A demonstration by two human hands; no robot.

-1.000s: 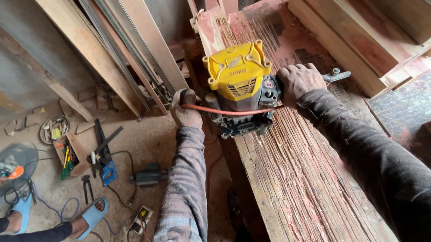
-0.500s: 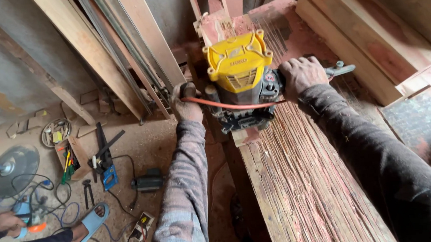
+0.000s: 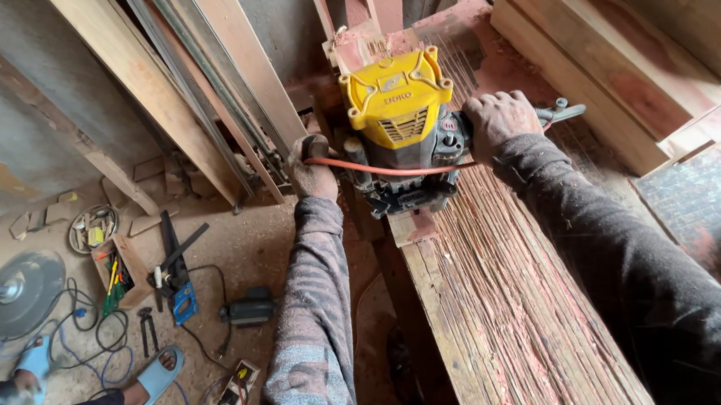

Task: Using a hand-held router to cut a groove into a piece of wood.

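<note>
Grooved reddish plank (image 3: 511, 317) bears yellow-topped router (image 3: 402, 132), both hands (image 3: 499, 119) gripping.

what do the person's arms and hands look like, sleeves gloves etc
Both hands are bare, with no gloves, and look dusty. The left hand comes out of a long knitted sleeve with blurred grey and muted purple bands, its cuff at the wrist. The right hand comes out of a long dark charcoal sleeve of plain, slightly fuzzy fabric, creased along the forearm. No watch or rings are visible.

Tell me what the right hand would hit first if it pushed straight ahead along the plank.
Probably the stacked pale wooden beams beyond the right hand and its grey side handle; depth is unclear.
</note>
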